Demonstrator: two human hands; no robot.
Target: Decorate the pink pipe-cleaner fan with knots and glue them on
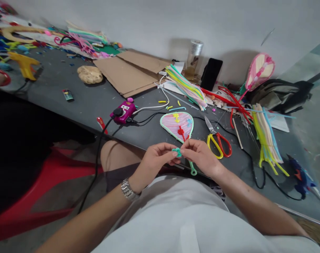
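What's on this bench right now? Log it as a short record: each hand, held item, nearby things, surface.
left hand: left hand, silver watch on the wrist
right hand: right hand
held item: green pipe cleaner, pinched by both hands
nearby things: pink striped fan, yellow and red scissors
further off: purple power strip, blue glue gun
surface: dark grey table

No words can be read. The printed packet (67,95) on the table (83,114) has a label too blurred to make out, and the white markings on the magenta power socket (124,110) are too small to tell.
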